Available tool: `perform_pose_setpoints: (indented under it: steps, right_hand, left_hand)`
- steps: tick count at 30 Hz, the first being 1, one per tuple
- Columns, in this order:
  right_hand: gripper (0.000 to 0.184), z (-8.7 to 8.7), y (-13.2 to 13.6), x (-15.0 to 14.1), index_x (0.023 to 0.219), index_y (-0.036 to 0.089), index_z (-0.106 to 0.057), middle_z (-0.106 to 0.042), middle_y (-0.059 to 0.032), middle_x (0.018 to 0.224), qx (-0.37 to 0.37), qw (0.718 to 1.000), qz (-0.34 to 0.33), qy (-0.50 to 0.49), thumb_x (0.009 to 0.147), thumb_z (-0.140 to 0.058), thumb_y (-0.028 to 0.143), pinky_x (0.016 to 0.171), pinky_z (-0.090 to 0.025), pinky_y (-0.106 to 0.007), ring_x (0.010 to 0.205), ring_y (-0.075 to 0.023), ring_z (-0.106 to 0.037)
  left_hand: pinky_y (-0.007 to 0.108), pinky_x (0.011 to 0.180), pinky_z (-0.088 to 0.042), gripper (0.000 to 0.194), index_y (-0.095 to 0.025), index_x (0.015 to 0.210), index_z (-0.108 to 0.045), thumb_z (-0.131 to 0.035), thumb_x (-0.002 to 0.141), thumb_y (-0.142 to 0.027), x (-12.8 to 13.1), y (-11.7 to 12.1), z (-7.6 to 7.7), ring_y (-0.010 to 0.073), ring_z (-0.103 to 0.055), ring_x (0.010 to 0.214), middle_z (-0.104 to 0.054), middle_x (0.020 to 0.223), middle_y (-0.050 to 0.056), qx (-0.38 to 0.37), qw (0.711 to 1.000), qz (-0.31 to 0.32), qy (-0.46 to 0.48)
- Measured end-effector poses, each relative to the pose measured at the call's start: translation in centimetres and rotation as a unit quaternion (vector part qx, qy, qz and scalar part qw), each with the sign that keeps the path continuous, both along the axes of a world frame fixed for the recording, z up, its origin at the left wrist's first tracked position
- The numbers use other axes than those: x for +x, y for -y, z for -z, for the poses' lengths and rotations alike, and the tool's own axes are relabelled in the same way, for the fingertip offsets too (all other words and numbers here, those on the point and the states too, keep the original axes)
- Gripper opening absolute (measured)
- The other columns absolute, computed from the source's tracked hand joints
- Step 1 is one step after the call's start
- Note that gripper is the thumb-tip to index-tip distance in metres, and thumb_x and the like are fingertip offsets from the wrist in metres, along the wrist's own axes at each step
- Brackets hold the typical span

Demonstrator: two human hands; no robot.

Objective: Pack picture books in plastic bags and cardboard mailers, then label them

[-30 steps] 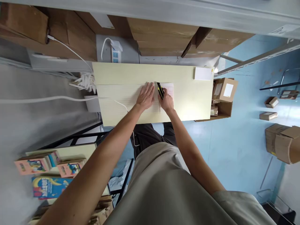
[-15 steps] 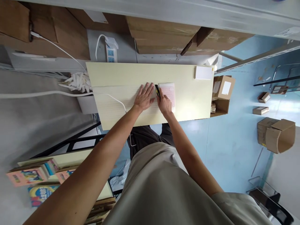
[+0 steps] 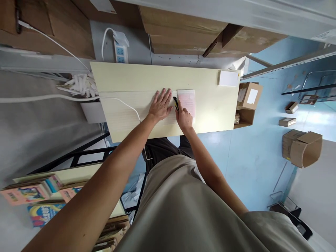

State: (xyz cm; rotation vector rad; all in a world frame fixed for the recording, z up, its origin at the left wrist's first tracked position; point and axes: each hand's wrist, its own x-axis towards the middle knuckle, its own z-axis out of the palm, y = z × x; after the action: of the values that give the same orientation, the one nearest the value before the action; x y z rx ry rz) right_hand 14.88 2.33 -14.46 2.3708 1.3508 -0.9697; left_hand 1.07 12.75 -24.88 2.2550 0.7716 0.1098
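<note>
My left hand lies flat and open on a pale sheet that covers the cream table, fingers spread and pointing away from me. My right hand is closed around a black and yellow utility knife, whose tip rests on the sheet just right of my left fingers. A pink-lined paper lies under and beside the right hand. A white cable runs across the table to my left wrist.
A white pad lies at the table's far right corner. Cardboard boxes stand right of the table, more on the blue floor. A power strip and brown cartons sit behind. Colourful books are stacked at lower left.
The knife in my right hand has slid towards me along the sheet's edge. My left hand stays pressed flat. The view has drifted a little.
</note>
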Motion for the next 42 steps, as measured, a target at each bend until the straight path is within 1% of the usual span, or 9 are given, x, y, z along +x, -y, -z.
perform_pose_setpoints:
  steps: [3,13,18,26,31,34,37,40,42]
  right_hand:
    - [0.069,-0.4,1.1,-0.2,0.192,0.031,-0.003,-0.073,-0.0205,0.146,-0.015,1.0,-0.012,0.003,0.127,-0.027,0.036,0.099,-0.065,-0.042,0.118,-0.0319,-0.081]
    - [0.067,-1.1,4.4,0.0,0.191,0.028,-0.018,-0.074,-0.022,0.147,-0.051,0.998,-0.021,-0.011,0.126,-0.031,0.038,0.102,-0.067,-0.047,0.116,-0.0333,-0.082]
    - [0.069,-1.8,6.1,-0.3,0.191,0.027,-0.017,-0.076,-0.0216,0.141,-0.067,0.996,-0.054,-0.018,0.125,-0.035,0.038,0.099,-0.068,-0.044,0.113,-0.0305,-0.082]
    - [0.06,-7.1,8.6,-0.2,0.179,0.019,-0.046,-0.082,-0.0227,0.137,-0.142,0.969,-0.164,-0.118,0.121,-0.05,0.03,0.105,-0.064,-0.043,0.129,-0.0341,-0.081]
    - [0.062,-10.4,9.5,2.3,0.182,0.024,-0.042,-0.084,-0.0195,0.138,-0.107,0.973,-0.16,-0.129,0.122,-0.05,0.038,0.101,-0.064,-0.04,0.127,-0.0344,-0.082]
    - [0.063,-12.4,8.9,4.9,0.183,0.026,-0.041,-0.084,-0.0173,0.138,-0.043,0.982,-0.134,-0.125,0.122,-0.05,0.042,0.101,-0.064,-0.041,0.123,-0.0358,-0.083]
    - [0.07,-14.6,7.0,8.4,0.183,0.024,-0.037,-0.083,-0.0167,0.14,0.082,0.982,-0.11,-0.128,0.119,-0.054,0.044,0.103,-0.064,-0.043,0.122,-0.0377,-0.083]
    - [0.076,-16.9,3.1,12.2,0.183,0.02,-0.029,-0.083,-0.0187,0.136,0.23,0.962,-0.097,-0.108,0.115,-0.054,0.041,0.099,-0.066,-0.048,0.115,-0.0394,-0.083]
    - [0.071,-18.4,-0.9,14.7,0.18,0.019,-0.028,-0.08,-0.02,0.135,0.323,0.938,-0.102,-0.073,0.115,-0.049,0.039,0.096,-0.066,-0.052,0.112,-0.0392,-0.081]
  left_hand:
    - [0.068,0.15,0.0,0.086,-0.012,0.189,-0.022,-0.031,0.117,-0.058,0.0,-0.1,0.1,0.0359,-0.007,0.185,-0.022,0.196,0.016,-0.006,1.0,-0.001,0.008]
    - [0.064,0.149,0.008,0.089,-0.013,0.189,-0.019,-0.026,0.116,-0.062,0.0,-0.3,-0.1,0.036,-0.001,0.186,-0.017,0.198,0.013,-0.029,0.999,0.005,-0.02]
    - [0.066,0.148,0.006,0.09,-0.016,0.191,-0.013,-0.021,0.117,-0.067,0.2,-0.4,-0.3,0.0387,-0.001,0.185,-0.015,0.198,0.012,-0.021,0.999,0.011,-0.033]
    - [0.068,0.148,0.003,0.086,-0.016,0.191,-0.01,-0.025,0.117,-0.058,0.3,-0.5,-0.2,0.0408,-0.004,0.185,-0.014,0.198,0.014,0.003,0.998,0.016,-0.066]
    - [0.071,0.147,0.003,0.088,-0.012,0.189,-0.021,-0.037,0.114,-0.055,0.6,-0.4,-0.4,0.0416,-0.006,0.185,-0.02,0.196,0.018,-0.005,0.998,-0.004,-0.068]
    - [0.074,0.146,0.004,0.089,-0.007,0.186,-0.028,-0.048,0.109,-0.046,1.8,0.2,-2.0,0.0438,-0.009,0.184,-0.023,0.194,0.024,-0.003,0.996,-0.034,-0.088]
    - [0.075,0.146,0.001,0.088,-0.002,0.185,-0.027,-0.049,0.107,-0.037,4.3,1.3,-4.7,0.0437,-0.008,0.184,-0.023,0.193,0.026,0.005,0.992,-0.072,-0.108]
    - [0.073,0.147,-0.004,0.086,-0.002,0.186,-0.02,-0.043,0.108,-0.031,7.4,1.9,-8.5,0.0409,-0.003,0.184,-0.016,0.195,0.025,0.042,0.99,-0.105,-0.08]
    - [0.072,0.147,-0.003,0.087,-0.004,0.188,-0.014,-0.042,0.11,-0.031,9.3,1.6,-11.8,0.0395,0.002,0.185,-0.011,0.196,0.024,0.093,0.989,-0.108,-0.033]
